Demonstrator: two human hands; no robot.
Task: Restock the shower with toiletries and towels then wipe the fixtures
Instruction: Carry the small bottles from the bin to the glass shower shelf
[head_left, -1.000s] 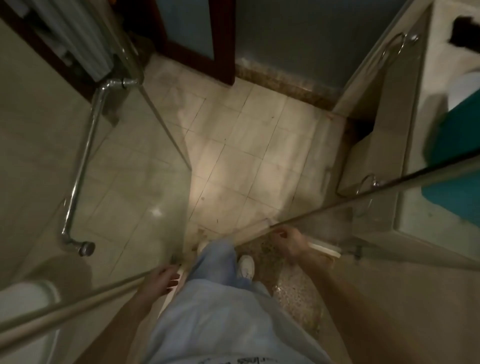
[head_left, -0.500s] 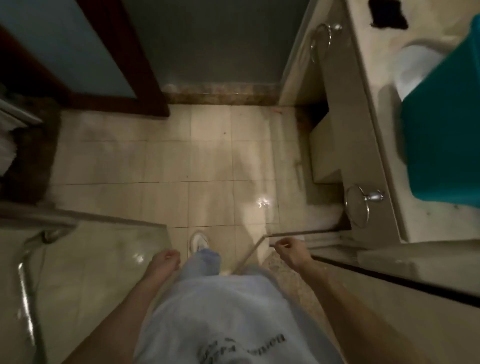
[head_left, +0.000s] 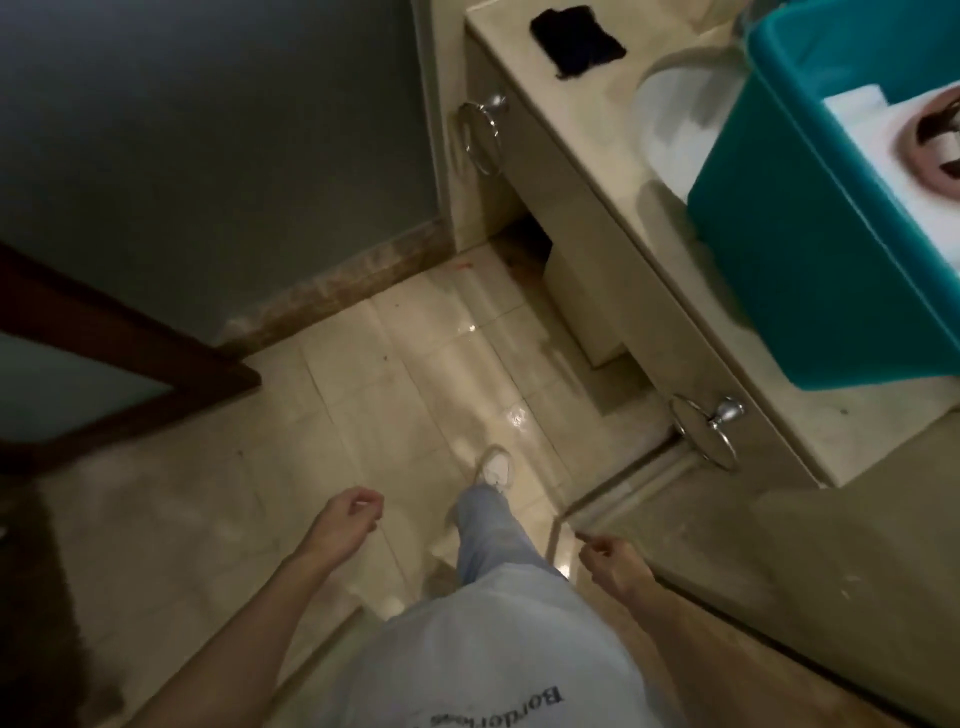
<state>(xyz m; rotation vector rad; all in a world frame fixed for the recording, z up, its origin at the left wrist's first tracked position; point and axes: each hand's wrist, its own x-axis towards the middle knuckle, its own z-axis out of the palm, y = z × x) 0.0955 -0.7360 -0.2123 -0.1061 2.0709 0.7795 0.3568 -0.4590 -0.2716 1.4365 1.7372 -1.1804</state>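
Dangling hands (head_left: 348, 519) (head_left: 610, 569) (loosely curled, empty)

A beige tiled floor (head_left: 363, 389) is seen below, marked by small bright glints. At the left a dark wooden door (head_left: 130, 338) with a frosted pane (head_left: 52, 395) is set, beside a grey wall (head_left: 208, 130) edged by a brown skirting (head_left: 337, 291). At the right a beige surface (head_left: 587, 135) is fixed against that wall.

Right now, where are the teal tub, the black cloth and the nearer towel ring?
teal tub (head_left: 810, 249): head view, outer side wall.
black cloth (head_left: 576, 44): head view, middle of the cloth.
nearer towel ring (head_left: 726, 414): head view, its metal knob.
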